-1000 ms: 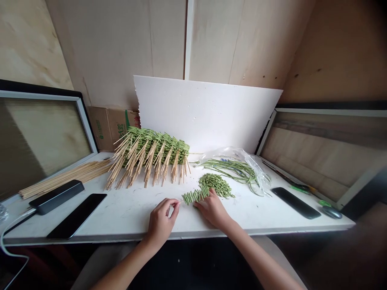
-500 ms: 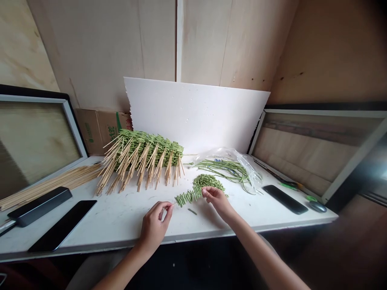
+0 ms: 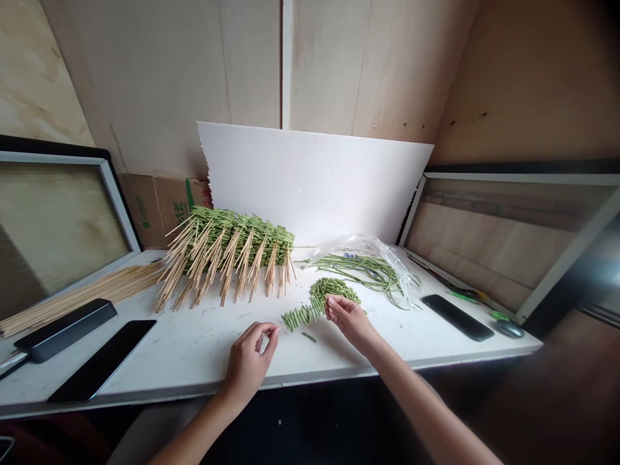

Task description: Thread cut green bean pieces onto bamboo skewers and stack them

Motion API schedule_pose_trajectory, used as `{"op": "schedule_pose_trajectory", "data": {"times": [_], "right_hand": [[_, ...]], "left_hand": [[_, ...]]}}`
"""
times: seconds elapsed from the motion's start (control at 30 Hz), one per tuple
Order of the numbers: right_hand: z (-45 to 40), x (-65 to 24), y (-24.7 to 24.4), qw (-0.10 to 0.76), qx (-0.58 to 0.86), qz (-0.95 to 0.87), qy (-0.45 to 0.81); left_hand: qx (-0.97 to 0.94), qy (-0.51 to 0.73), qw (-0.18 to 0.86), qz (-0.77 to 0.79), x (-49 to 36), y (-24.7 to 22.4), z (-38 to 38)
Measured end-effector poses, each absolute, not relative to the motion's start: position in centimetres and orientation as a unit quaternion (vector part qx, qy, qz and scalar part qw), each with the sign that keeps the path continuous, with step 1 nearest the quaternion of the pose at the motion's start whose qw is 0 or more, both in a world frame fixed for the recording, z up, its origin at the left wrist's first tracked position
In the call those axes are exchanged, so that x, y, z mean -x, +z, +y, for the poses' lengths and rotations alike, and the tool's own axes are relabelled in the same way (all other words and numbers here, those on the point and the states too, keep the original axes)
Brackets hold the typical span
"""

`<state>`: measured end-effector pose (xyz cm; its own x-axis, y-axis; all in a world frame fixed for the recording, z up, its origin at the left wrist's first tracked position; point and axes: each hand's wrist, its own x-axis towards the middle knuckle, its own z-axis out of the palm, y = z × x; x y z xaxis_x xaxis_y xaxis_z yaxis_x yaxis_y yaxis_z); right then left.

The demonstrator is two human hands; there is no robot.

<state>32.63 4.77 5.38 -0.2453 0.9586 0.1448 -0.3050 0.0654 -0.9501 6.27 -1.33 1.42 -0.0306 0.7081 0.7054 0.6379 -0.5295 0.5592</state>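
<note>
The left hand (image 3: 247, 361) pinches the near end of one skewer (image 3: 280, 327) between thumb and forefinger. Its row of green pieces (image 3: 303, 315) sits above the desk (image 3: 203, 349), running from just past those fingers to the right hand (image 3: 349, 323). The right fingers are narrow at the row's far end; whether they grip a piece, I cannot tell. One loose piece (image 3: 309, 337) lies below the row, one pile (image 3: 339, 288) behind it; two phones (image 3: 104, 361) flank the hands, well apart.

Thin skewer (image 3: 281, 327), slanted, lined with short green bean pieces (image 3: 300, 316) set crosswise; right end near loose pile (image 3: 334, 287).
</note>
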Motion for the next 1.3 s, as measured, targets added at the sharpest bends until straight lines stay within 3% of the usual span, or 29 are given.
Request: {"op": "schedule_pose_trajectory", "data": {"times": [0.7,1.3], "right_hand": [[4.1,-32.2,5.9,0.525,0.365,-0.523,0.563],[3.7,-31.4,4.8,0.571,0.436,-0.544,0.433]], "left_hand": [[-0.7,0.529,0.031,0.479,-6.2,1.6,-1.4],[-0.709,0.517,0.037,0.477,-6.1,1.3,-1.3]]}}
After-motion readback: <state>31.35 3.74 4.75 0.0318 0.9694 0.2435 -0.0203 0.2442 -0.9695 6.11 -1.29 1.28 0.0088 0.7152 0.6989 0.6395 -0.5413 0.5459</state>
